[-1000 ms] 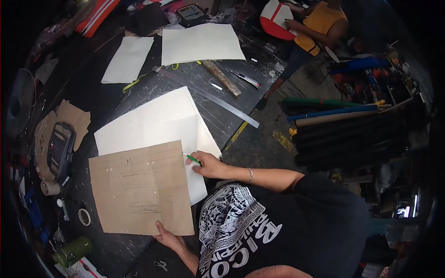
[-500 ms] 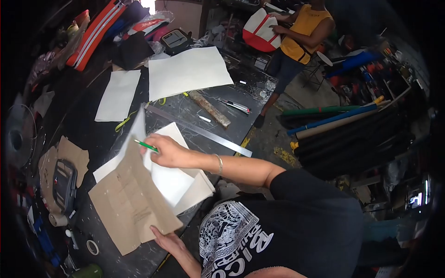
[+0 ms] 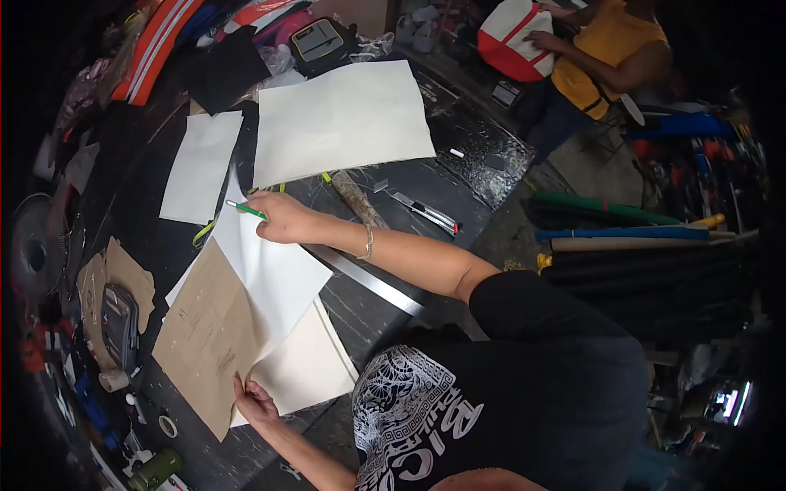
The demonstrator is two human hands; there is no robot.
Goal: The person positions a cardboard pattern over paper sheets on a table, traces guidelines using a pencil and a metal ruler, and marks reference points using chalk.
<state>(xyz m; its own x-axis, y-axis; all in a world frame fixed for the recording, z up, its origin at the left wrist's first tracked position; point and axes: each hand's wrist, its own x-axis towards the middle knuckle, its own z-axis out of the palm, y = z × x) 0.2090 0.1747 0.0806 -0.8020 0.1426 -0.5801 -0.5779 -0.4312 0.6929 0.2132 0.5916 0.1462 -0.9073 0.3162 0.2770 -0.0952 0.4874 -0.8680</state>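
My right hand (image 3: pixel 278 217) is closed on a green pencil (image 3: pixel 246 209) and also pinches the far corner of a white sheet (image 3: pixel 282 282), which is lifted and bent. My left hand (image 3: pixel 255 401) holds the near edge of a brown paper pattern (image 3: pixel 209 327) with pencil marks, its thumb on top. The brown pattern lies tilted over the left part of the white sheet. Under both, a stack of cream sheets (image 3: pixel 307 368) rests on the dark table (image 3: pixel 360 307). A metal ruler (image 3: pixel 372 286) passes beneath my right forearm.
Two white pieces (image 3: pixel 344 119) (image 3: pixel 201 168) lie at the far side. A cutter (image 3: pixel 426 214) and a wooden stick (image 3: pixel 356 196) are beyond my right arm. A tape roll (image 3: pixel 168 425) is at left. Another person (image 3: pixel 614 49) holds a red and white bag (image 3: pixel 516 41).
My right hand has moved away from me, drawing the white sheet's corner up the table. The brown pattern has swung left and tilted, with my left hand still at its edge.
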